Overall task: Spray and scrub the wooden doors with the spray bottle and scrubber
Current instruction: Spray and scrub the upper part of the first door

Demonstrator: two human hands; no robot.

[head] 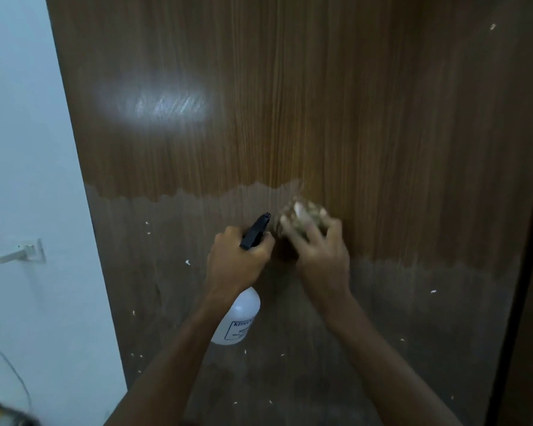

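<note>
Wooden door (320, 103) upright ahead, lower part dull. Left hand (234, 262) fingers curled round spray bottle (239, 318); right hand (317, 250) presses blurred scrubber (303, 215) against door. Risk: nozzle near right hand, likely wetting fingers.

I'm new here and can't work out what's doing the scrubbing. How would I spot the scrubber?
Start at the big wooden door that fills the view, and find the ragged line where glossy wood meets the dull lower part. At that line, right of the black-nozzled spray bottle, the right hand presses the scrubber to the wood. It is a blurred, pale tan wad, unlike the smooth white bottle.
</note>
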